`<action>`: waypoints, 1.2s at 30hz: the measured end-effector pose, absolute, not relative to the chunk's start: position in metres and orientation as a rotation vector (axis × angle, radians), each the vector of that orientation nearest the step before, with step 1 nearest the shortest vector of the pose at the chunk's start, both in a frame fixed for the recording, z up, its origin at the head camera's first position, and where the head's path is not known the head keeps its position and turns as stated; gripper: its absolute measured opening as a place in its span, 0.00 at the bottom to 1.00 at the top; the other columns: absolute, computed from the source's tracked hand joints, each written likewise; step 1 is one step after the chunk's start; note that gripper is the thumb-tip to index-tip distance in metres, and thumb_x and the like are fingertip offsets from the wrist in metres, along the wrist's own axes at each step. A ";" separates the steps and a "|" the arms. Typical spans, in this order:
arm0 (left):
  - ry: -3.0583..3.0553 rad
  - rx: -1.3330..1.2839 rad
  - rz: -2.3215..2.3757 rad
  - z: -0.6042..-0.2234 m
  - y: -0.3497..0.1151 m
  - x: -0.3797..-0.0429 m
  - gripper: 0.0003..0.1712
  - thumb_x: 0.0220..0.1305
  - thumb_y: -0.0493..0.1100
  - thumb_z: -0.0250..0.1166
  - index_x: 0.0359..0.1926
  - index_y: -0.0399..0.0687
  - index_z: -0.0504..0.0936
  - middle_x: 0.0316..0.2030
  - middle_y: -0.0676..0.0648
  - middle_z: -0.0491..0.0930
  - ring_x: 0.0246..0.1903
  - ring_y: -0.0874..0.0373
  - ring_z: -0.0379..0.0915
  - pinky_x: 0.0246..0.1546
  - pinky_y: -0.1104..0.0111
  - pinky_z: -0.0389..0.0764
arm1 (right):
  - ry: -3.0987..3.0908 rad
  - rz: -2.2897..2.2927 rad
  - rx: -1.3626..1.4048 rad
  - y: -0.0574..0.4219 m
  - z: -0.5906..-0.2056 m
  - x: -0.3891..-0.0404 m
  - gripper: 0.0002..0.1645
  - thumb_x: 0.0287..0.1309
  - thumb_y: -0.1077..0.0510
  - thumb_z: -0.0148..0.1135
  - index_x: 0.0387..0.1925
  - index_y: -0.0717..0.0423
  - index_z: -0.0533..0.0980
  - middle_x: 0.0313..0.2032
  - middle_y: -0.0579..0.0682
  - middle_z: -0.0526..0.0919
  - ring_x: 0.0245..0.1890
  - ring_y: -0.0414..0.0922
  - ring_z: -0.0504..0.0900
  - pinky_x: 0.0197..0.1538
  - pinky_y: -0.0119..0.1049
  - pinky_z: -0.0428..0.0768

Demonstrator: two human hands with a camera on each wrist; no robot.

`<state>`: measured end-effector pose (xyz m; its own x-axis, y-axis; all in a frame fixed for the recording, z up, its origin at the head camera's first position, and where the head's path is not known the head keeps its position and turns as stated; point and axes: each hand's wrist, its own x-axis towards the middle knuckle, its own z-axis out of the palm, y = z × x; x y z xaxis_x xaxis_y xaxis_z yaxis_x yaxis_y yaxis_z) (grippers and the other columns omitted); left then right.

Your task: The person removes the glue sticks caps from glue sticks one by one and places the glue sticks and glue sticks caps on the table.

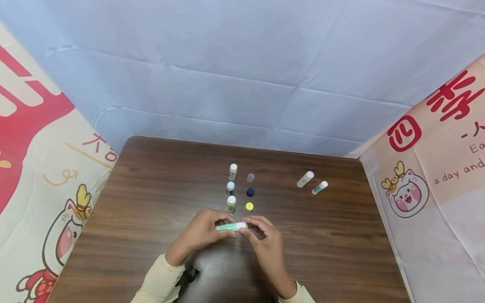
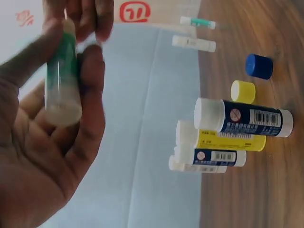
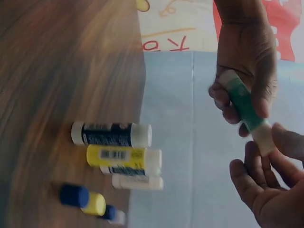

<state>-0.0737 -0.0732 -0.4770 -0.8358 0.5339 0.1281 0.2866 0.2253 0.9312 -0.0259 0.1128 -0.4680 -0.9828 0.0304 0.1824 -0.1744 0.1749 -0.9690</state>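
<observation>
A green-and-white glue stick lies across between both hands above the table. My left hand grips its green body, thumb on one side and fingers on the other. With thumb and fingers, my right hand pinches its white end; in the right wrist view that white end points toward the right palm. Just beyond the hands, several uncapped glue sticks stand in a row, among them a yellow one and a dark blue one. The nearest stick is mostly hidden by the hands in the head view.
Loose caps line up right of the row: a yellow cap, a blue cap and a translucent cap. Farther right on the wooden table are a white glue stick and a smaller green-and-white one. A pale cloth hangs behind.
</observation>
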 end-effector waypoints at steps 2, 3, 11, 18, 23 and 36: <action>2.374 0.721 1.681 -0.476 -0.067 -0.071 0.10 0.50 0.42 0.76 0.34 0.47 0.86 0.25 0.56 0.84 0.23 0.68 0.77 0.23 0.72 0.78 | -2.222 2.058 0.010 0.113 -0.473 -0.032 0.14 0.49 0.67 0.71 0.40 0.68 0.81 0.39 0.59 0.83 0.39 0.43 0.83 0.43 0.30 0.81; 2.407 0.675 1.700 -0.477 -0.064 -0.070 0.10 0.49 0.42 0.76 0.34 0.46 0.86 0.24 0.56 0.83 0.22 0.68 0.76 0.23 0.72 0.78 | -2.184 2.128 -0.059 0.113 -0.475 -0.035 0.15 0.50 0.67 0.71 0.41 0.69 0.81 0.39 0.59 0.83 0.38 0.44 0.83 0.41 0.30 0.82; 2.691 0.371 1.795 -0.485 -0.037 -0.058 0.13 0.42 0.43 0.80 0.29 0.47 0.85 0.22 0.55 0.84 0.19 0.68 0.77 0.19 0.75 0.75 | -1.872 2.440 -0.404 0.105 -0.483 -0.048 0.20 0.52 0.73 0.66 0.47 0.81 0.73 0.34 0.52 0.81 0.34 0.39 0.80 0.38 0.27 0.80; 3.355 0.438 1.420 -0.491 -0.016 -0.049 0.19 0.36 0.46 0.83 0.25 0.49 0.80 0.19 0.54 0.80 0.16 0.65 0.72 0.15 0.70 0.71 | -1.760 2.453 -0.484 0.100 -0.483 -0.052 0.20 0.52 0.74 0.66 0.47 0.81 0.74 0.32 0.51 0.82 0.32 0.39 0.80 0.34 0.28 0.80; 3.335 0.393 1.415 -0.490 -0.010 -0.049 0.17 0.39 0.45 0.82 0.24 0.49 0.79 0.18 0.54 0.78 0.15 0.66 0.69 0.14 0.71 0.70 | -1.630 2.536 -0.529 0.103 -0.485 -0.054 0.17 0.53 0.77 0.61 0.46 0.83 0.73 0.33 0.53 0.84 0.30 0.39 0.81 0.32 0.27 0.79; 1.392 0.161 2.040 -0.496 -0.045 -0.068 0.07 0.62 0.34 0.64 0.33 0.32 0.77 0.24 0.40 0.84 0.22 0.57 0.82 0.23 0.70 0.81 | -1.310 2.847 -0.463 0.133 -0.483 -0.061 0.10 0.58 0.77 0.56 0.32 0.60 0.74 0.34 0.55 0.84 0.33 0.45 0.84 0.44 0.36 0.82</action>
